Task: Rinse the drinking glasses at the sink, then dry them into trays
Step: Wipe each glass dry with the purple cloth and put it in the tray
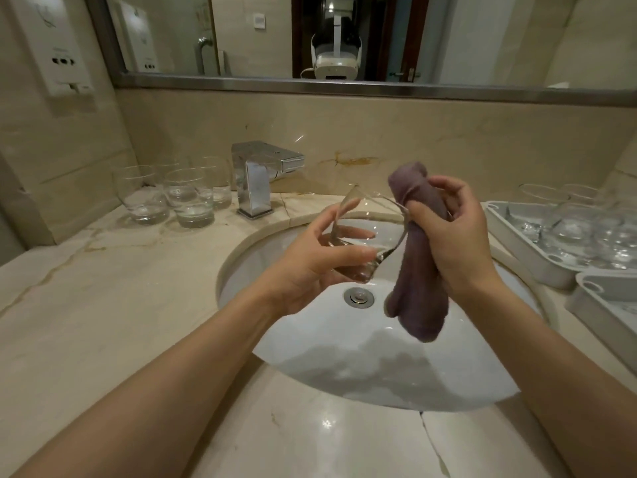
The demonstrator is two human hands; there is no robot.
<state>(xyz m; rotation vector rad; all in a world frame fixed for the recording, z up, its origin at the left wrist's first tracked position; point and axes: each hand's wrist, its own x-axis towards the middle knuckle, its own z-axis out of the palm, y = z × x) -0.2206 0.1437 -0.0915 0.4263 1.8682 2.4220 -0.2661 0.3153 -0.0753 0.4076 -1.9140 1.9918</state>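
Over the white sink point(310, 367), my left hand point(310, 260) grips a clear drinking glass point(372, 224) by its thick base, tilted with the mouth toward the upper right. My right hand point(455, 236) grips a bunched purple cloth point(417, 288) that hangs down beside the glass and touches its rim. Several clear glasses point(179, 198) stand upright on the counter left of the tap. Several more glasses point(586, 229) sit in a white tray point(510, 243) on the right.
A chrome tap point(258, 177) stands behind the sink, no water running. A second white tray point(593, 305) lies at the right edge, nearer to me. The marble counter point(103, 305) runs around the basin, with a mirror and a wall-mounted dispenser point(58, 53) above.
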